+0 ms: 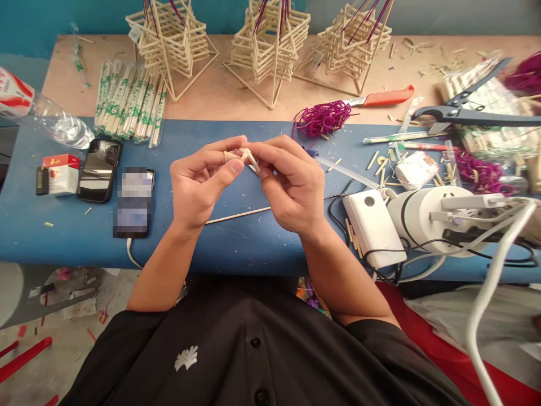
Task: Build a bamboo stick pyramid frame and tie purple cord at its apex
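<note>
My left hand (198, 183) and my right hand (293, 183) meet over the blue table cover. Between their fingertips is a small joint of pale wooden sticks (246, 154), with a whitish lump where the short pieces meet. Left thumb and forefinger pinch one side of it. The right thumb and fingers are closed on the other side, at a short stick end. My fingers hide much of the piece. A long thin wooden stick (236, 216) lies on the cover below my hands.
Three stick frames (264, 51) with purple cords stand at the back. Wrapped chopsticks (129, 104), two phones (134, 203) and a plastic bottle (70, 127) are left. Purple cord (325, 118), an orange-handled knife (386, 97), cutters (469, 110), a power bank (374, 228) and cables lie right.
</note>
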Tool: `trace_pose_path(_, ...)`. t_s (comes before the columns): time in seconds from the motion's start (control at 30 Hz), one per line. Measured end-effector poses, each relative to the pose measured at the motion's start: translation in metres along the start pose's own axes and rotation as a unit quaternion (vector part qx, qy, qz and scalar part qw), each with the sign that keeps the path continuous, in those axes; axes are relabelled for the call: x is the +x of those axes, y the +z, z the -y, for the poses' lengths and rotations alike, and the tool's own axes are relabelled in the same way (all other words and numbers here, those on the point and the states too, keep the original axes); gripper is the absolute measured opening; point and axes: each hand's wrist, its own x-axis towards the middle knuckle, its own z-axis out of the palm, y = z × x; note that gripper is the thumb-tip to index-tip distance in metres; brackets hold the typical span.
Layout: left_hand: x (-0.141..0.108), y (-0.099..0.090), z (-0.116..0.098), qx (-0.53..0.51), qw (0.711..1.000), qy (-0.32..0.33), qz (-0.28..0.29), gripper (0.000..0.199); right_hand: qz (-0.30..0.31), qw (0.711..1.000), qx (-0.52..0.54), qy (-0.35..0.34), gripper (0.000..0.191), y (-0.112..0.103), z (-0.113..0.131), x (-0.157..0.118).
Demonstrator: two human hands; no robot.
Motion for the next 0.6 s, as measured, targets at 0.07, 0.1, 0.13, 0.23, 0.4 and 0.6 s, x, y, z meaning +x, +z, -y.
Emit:
trace_pose_path(0.07,-0.0001,-0.0001,-0.0005,-0.004,1.000,-0.003,0.000,0.023,-0.001,1.000,0.005,-0.003,0.039,-0.0001,0.0000,0.0001)
trace_pose_path(0.1,-0.0001,0.0000,-0.0008,-0.005,1.000,-0.004,0.000,0.024,-0.002,1.000,0.005,-0.004,0.039,-0.0001,0.0000,0.0001)
trace_pose_path(0.13,0.0000,0.0001,-0.0011,-0.007,1.000,-0.003,-0.001,0.024,-0.003,1.000,0.005,-0.005,0.040,-0.0002,-0.0001,0.0000)
trace_pose_path(0.23,0.0001,0.0006,-0.0016,-0.008,1.000,0.003,-0.003,0.023,-0.001,1.000,-0.001,-0.002,0.041,0.0001,0.0000,-0.0002)
trace_pose_path(0.4,0.0000,0.0009,-0.0013,0.002,1.000,0.004,-0.008,0.022,-0.003,1.000,0.000,-0.001,0.041,0.0009,0.0003,-0.0004)
trace_pose_path(0.6,0.0010,0.0008,0.0002,-0.010,1.000,0.005,-0.011,0.021,-0.005,1.000,0.006,-0.005,0.041,0.0010,-0.0002,-0.0004)
